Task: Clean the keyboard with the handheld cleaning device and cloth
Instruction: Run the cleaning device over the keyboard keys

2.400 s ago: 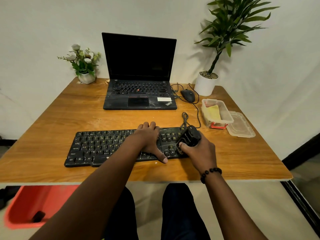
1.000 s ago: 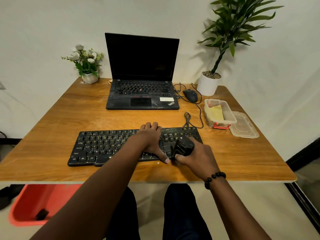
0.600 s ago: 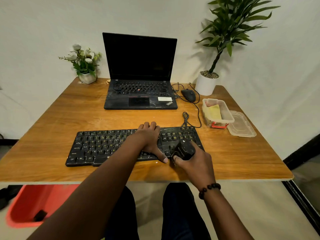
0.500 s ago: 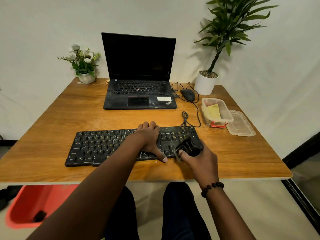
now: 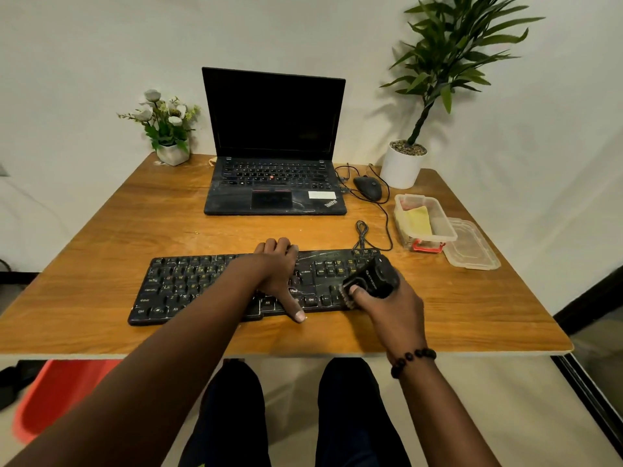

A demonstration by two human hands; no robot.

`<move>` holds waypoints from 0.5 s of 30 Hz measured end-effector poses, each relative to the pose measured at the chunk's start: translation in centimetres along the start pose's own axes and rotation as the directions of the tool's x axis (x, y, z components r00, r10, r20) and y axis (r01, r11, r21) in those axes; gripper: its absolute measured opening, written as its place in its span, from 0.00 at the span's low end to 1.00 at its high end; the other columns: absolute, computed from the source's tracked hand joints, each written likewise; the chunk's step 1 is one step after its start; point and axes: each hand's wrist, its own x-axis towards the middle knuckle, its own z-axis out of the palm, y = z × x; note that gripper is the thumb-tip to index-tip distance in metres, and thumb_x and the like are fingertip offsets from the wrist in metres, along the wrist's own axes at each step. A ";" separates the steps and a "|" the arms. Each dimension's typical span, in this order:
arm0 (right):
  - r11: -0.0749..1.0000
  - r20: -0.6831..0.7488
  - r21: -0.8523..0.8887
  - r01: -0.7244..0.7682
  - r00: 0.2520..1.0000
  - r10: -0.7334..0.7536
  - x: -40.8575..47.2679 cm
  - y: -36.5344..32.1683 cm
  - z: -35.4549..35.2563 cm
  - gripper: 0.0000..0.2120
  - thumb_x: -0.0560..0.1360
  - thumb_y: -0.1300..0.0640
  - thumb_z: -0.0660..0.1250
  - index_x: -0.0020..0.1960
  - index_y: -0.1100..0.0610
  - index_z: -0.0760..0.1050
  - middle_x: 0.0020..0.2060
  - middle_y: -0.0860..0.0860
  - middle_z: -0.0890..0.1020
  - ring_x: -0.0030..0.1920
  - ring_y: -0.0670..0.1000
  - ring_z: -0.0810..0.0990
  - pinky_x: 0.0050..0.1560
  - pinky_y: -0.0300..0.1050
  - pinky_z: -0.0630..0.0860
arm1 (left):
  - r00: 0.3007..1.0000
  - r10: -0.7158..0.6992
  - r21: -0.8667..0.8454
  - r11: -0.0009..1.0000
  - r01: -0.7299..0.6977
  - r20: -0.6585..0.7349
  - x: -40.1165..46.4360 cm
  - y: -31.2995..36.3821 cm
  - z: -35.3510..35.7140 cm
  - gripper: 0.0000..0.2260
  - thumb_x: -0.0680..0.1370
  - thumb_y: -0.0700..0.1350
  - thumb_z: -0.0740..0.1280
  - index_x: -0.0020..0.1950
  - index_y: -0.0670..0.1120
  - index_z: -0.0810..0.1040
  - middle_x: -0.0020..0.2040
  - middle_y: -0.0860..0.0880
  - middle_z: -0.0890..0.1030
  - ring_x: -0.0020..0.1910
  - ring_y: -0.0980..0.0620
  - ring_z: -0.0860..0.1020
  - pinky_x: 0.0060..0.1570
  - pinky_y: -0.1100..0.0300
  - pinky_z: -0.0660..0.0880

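Note:
A black keyboard [image 5: 188, 284] lies across the front of the wooden table [image 5: 101, 237]. My left hand [image 5: 278, 273] rests flat on its middle keys, fingers over the far edge and thumb at the near edge. My right hand [image 5: 392, 306] grips a small black handheld cleaning device [image 5: 372, 279], which sits tilted on the keyboard's right end with its bristled mouth down on the keys. A yellow cloth [image 5: 419, 220] lies inside a clear plastic box [image 5: 438, 230] at the right.
An open black laptop [image 5: 274, 187] stands behind the keyboard, with a wired mouse [image 5: 367, 188] to its right. The box's lid [image 5: 472, 246] lies beside it. A potted plant [image 5: 403, 165] and a flower pot [image 5: 172, 153] stand at the back corners. A red bin [image 5: 57, 396] is under the table.
My right hand has swept the cleaning device back and forth over the keyboard's right end; it is now slightly farther right and back. My left hand has stayed in place.

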 end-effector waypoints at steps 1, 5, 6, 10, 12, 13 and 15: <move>0.999 -0.011 -0.048 0.007 1.000 -0.008 0.7 -0.3 0.0 0.16 0.66 0.53 0.76 0.51 0.47 0.75 0.43 0.43 0.80 0.44 0.44 0.79 0.42 0.36 0.74 | 1.000 -0.007 0.001 1.000 0.007 -0.005 -0.1 -0.1 0.0 0.65 0.59 0.73 0.74 0.80 0.44 0.43 0.77 0.45 0.49 0.76 0.39 0.51 0.75 0.40 0.55; 0.970 -0.007 -0.239 0.030 0.999 -0.033 2.9 -1.7 2.0 0.15 0.67 0.53 0.74 0.52 0.51 0.76 0.44 0.49 0.81 0.44 0.51 0.78 0.42 0.42 0.75 | 0.999 -0.006 0.040 0.999 0.008 -0.035 -0.5 0.1 -0.1 0.62 0.60 0.73 0.74 0.80 0.42 0.48 0.75 0.43 0.54 0.74 0.40 0.55 0.74 0.42 0.56; 0.963 0.014 -0.267 0.043 0.999 -0.040 3.2 -2.2 2.7 0.14 0.67 0.53 0.74 0.51 0.51 0.76 0.44 0.50 0.82 0.43 0.51 0.79 0.41 0.42 0.75 | 0.999 -0.009 0.047 0.999 0.011 -0.038 -0.6 0.0 -0.1 0.61 0.60 0.73 0.74 0.80 0.42 0.49 0.75 0.43 0.55 0.73 0.40 0.56 0.74 0.43 0.56; 0.923 0.126 -0.363 0.131 0.988 -0.091 3.2 -3.5 4.5 0.15 0.66 0.51 0.74 0.50 0.51 0.75 0.43 0.49 0.82 0.44 0.51 0.79 0.42 0.44 0.78 | 0.999 -0.020 0.047 0.999 0.021 -0.030 -0.8 -0.2 0.1 0.60 0.61 0.72 0.74 0.79 0.42 0.51 0.75 0.43 0.56 0.73 0.41 0.57 0.73 0.44 0.57; 0.910 0.173 -0.377 0.171 0.979 -0.113 2.5 -3.4 4.5 0.18 0.66 0.50 0.75 0.54 0.50 0.75 0.45 0.48 0.82 0.46 0.51 0.80 0.44 0.45 0.79 | 0.999 -0.018 0.051 0.998 0.020 -0.030 -0.8 -0.1 0.0 0.60 0.60 0.72 0.74 0.79 0.42 0.51 0.76 0.43 0.55 0.74 0.40 0.56 0.74 0.44 0.57; 0.906 0.206 -0.376 0.195 0.971 -0.124 1.9 -3.2 4.3 0.21 0.66 0.50 0.75 0.56 0.49 0.75 0.45 0.48 0.82 0.46 0.51 0.80 0.44 0.45 0.79 | 0.999 -0.017 0.052 0.998 0.019 -0.031 -0.7 0.0 -0.1 0.60 0.60 0.73 0.74 0.79 0.42 0.51 0.76 0.43 0.55 0.74 0.40 0.55 0.74 0.43 0.56; 0.891 0.280 -0.381 0.247 0.949 -0.143 0.7 -2.5 3.5 0.24 0.65 0.50 0.75 0.59 0.49 0.74 0.45 0.48 0.82 0.45 0.49 0.80 0.41 0.43 0.77 | 0.999 -0.013 0.055 0.998 0.014 -0.034 -0.6 0.0 -0.2 0.60 0.60 0.73 0.74 0.79 0.42 0.51 0.77 0.44 0.54 0.74 0.40 0.55 0.74 0.43 0.56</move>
